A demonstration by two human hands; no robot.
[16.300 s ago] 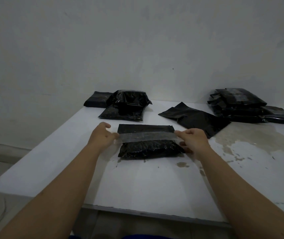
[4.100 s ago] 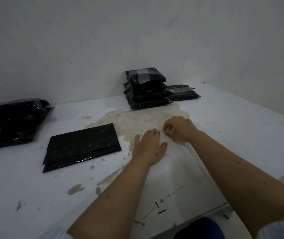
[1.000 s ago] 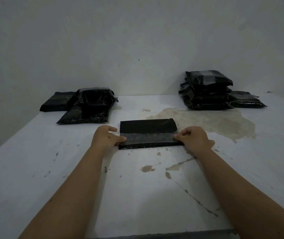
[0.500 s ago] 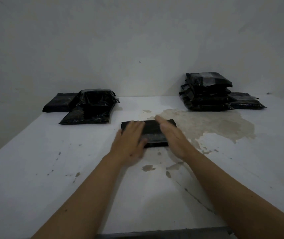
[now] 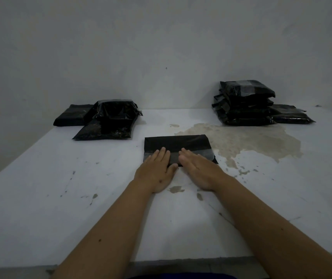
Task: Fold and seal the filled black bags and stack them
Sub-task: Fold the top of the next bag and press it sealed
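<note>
Pressing flat with straight fingers, the left hand (image 5: 157, 171) and right hand (image 5: 198, 170) rest on the taped, folded black bag (image 5: 176, 144) at mid-table (image 5: 40, 198); sealed stack (image 5: 243, 103) lies far right.

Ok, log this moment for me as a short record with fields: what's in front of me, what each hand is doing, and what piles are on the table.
surface: white table, stained at right
bag in work: folded black bag at centre, clear tape strip across its near part
left hand: flat, fingers straight, on the tape
right hand: flat, fingers straight, on the tape
far right: stack of sealed bags by the wall
far left: loose pile of bags
stage: tape being pressed down; bag not yet stacked
</note>
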